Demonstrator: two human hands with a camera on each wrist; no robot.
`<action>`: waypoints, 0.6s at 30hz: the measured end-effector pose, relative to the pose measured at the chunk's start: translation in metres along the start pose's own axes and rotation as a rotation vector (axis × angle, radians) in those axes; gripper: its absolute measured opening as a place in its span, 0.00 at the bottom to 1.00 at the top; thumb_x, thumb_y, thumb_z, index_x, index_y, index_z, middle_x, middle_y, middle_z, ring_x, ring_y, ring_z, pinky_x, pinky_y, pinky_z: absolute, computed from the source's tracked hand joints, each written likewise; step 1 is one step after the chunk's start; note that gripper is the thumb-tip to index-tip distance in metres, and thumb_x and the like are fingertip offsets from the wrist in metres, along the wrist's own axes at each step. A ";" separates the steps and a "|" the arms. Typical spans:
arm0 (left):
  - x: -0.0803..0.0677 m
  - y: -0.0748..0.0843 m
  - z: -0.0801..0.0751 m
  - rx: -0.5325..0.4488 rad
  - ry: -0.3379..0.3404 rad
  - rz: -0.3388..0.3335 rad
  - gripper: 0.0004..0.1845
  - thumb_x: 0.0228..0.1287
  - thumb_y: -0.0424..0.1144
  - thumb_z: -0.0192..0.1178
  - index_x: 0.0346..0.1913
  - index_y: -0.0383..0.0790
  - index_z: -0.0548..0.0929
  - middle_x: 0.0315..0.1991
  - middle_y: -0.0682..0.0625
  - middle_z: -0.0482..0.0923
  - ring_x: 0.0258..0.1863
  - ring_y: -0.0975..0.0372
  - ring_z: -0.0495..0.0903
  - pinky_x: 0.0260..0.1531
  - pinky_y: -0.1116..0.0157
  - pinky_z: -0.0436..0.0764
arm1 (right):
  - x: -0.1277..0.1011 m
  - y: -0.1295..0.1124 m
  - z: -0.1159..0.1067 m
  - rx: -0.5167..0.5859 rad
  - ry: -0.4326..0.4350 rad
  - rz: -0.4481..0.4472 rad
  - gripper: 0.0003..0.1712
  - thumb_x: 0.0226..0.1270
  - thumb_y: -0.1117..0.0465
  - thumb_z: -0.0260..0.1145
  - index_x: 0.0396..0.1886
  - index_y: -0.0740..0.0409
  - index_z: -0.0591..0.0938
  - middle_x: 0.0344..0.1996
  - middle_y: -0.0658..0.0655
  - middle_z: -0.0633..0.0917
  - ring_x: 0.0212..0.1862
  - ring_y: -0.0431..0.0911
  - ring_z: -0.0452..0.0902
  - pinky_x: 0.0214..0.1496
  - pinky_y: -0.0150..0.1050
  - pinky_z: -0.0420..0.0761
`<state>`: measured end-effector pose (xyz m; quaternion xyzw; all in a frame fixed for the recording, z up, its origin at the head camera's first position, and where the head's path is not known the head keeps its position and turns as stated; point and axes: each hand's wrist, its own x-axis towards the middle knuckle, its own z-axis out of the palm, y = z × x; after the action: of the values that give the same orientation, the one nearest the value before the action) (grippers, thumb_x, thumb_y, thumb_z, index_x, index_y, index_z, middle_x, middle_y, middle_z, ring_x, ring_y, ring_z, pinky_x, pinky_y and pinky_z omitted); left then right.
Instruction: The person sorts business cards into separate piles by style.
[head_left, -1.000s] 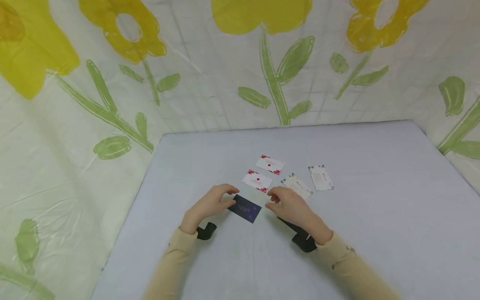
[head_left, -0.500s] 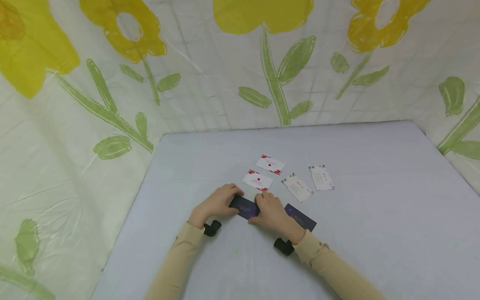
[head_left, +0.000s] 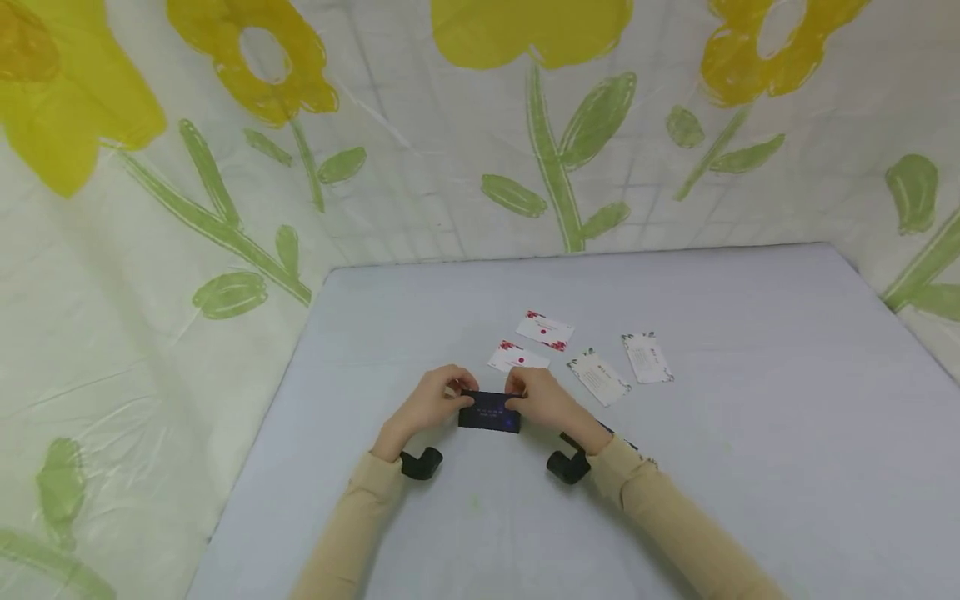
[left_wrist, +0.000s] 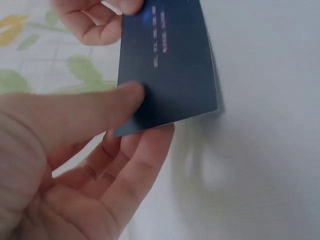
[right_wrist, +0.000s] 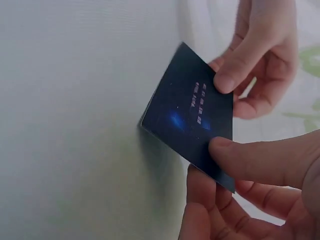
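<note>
A dark blue business card with small light print is held up between both hands, tilted off the table. My left hand pinches its left end; in the left wrist view the thumb lies on the printed face and the fingers go behind. The right end is pinched by my right hand, and the right wrist view shows that thumb on the face near a blue glow. Partly hidden under the right wrist lies a second dark card.
Beyond the hands lie two white cards with red flowers, the farther card and the nearer card. Two leaf-bordered cards, one tilted card and one card, lie to the right. A flowered cloth hangs behind the table.
My right hand has moved left onto the dark card's right end. Both hands now pinch that card, which has been lifted and turned more level. The second dark card stays behind under the right wrist.
</note>
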<state>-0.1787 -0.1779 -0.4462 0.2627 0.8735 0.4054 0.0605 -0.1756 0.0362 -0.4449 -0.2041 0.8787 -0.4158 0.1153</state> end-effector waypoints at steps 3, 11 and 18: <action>0.000 -0.003 -0.003 -0.025 0.065 -0.046 0.07 0.53 0.25 0.64 0.37 0.32 0.82 0.36 0.45 0.80 0.34 0.56 0.77 0.37 0.63 0.77 | 0.010 0.001 -0.001 0.026 0.006 0.022 0.06 0.55 0.68 0.67 0.26 0.59 0.77 0.24 0.51 0.77 0.28 0.43 0.70 0.29 0.35 0.70; 0.001 -0.011 0.008 0.074 0.143 -0.141 0.07 0.53 0.27 0.65 0.36 0.34 0.83 0.32 0.47 0.78 0.30 0.61 0.73 0.33 0.66 0.75 | 0.025 0.000 0.005 -0.166 0.037 0.070 0.08 0.53 0.65 0.70 0.23 0.57 0.77 0.21 0.50 0.76 0.26 0.43 0.69 0.29 0.35 0.69; 0.003 -0.010 0.014 0.208 0.167 -0.141 0.06 0.52 0.27 0.66 0.34 0.34 0.83 0.28 0.49 0.75 0.28 0.62 0.70 0.30 0.66 0.72 | 0.027 -0.008 0.008 -0.395 0.011 0.065 0.09 0.55 0.61 0.69 0.23 0.56 0.77 0.23 0.50 0.73 0.29 0.43 0.68 0.28 0.36 0.70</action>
<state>-0.1809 -0.1726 -0.4628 0.1711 0.9290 0.3279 -0.0115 -0.1941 0.0135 -0.4446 -0.1920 0.9499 -0.2326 0.0815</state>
